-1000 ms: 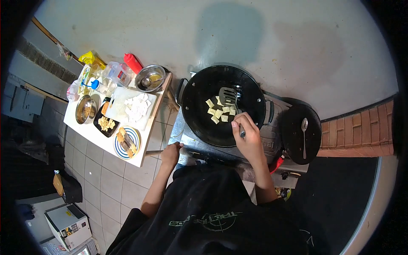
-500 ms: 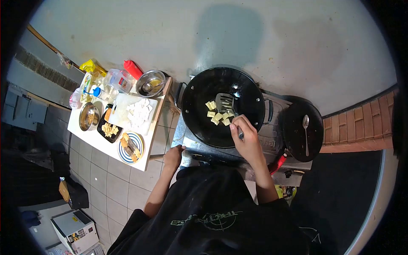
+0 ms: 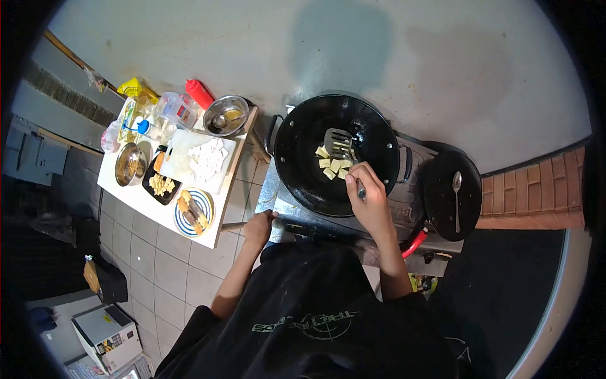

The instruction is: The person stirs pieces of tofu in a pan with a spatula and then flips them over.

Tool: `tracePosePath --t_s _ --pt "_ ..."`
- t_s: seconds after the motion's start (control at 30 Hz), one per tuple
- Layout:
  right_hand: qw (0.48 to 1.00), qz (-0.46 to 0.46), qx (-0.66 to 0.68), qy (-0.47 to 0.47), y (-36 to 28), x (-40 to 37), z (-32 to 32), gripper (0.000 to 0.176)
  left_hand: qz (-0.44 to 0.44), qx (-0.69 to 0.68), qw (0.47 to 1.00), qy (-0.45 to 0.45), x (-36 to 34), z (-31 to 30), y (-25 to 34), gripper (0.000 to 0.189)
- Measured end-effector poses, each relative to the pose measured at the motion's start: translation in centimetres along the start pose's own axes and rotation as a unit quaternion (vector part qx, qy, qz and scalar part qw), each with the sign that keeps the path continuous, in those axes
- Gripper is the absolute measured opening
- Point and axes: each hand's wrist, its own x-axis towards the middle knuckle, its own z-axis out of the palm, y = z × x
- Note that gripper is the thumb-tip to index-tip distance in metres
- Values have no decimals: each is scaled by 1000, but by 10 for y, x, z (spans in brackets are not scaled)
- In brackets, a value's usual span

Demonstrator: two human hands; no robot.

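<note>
My right hand is closed around the handle of a slotted spatula. The spatula's metal head is inside a large black wok, over and against pale yellow cubes of food. These cubes lie bunched near the wok's middle, some partly hidden under the spatula. Under the wok is a metal stove. My left hand is closed at the stove's front left corner; whatever its fingers grip there is hidden.
Right of the wok, a spoon lies on a black pan with a red handle. On the left, a white table bears a cutting board with white pieces, a steel bowl, a striped plate and a red bottle.
My right hand has moved the spatula slightly up and right in the wok. The cubes have shifted right and sit closer together. My left hand stays by the stove corner.
</note>
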Motion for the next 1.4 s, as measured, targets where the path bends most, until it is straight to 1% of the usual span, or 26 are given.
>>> tracePosePath --t_s 0.07,0.2,0.27,0.6,0.67,0.8,0.87,1.0,1.1,1.2,1.27,1.4 --pt "1000 2 -5 -4 0 0 -1 9 7 -8 1000 -25 2 1 -2 45" --pt "1000 1 -28 -5 -3 -2 -4 9 14 -9 1000 -15 -2 -3 2 44" --pt "999 1 -37 -3 -7 -2 -6 9 29 -8 999 15 -4 -4 3 43" --pt "999 -32 -8 -15 -1 -1 6 10 23 -23 999 12 -2 -2 0 42" --pt "1000 -14 -13 -8 -1 -1 6 10 22 -21 1000 3 -1 1 -2 42" --pt "1000 -15 -19 -2 0 -3 3 10 13 -35 999 -12 1 3 -4 42" --pt "1000 -4 -22 -7 0 -4 2 11 21 -17 1000 6 -1 2 -2 42" --pt "1000 -3 -25 1 2 -5 3 11 18 -12 1000 15 -3 -1 1 42" --pt "1000 -16 -26 4 5 -5 5 11 14 -10 1000 -8 -1 -1 0 43" --pt "1000 -7 -5 -2 3 -7 5 10 8 -14 1000 -15 0 1 -2 43" --pt "999 26 19 -7 -2 -6 2 10 18 4 1000 10 0 4 -3 44" --pt "999 23 15 15 -2 -5 -6 12 17 3 1000 -3 -1 1 -2 44"
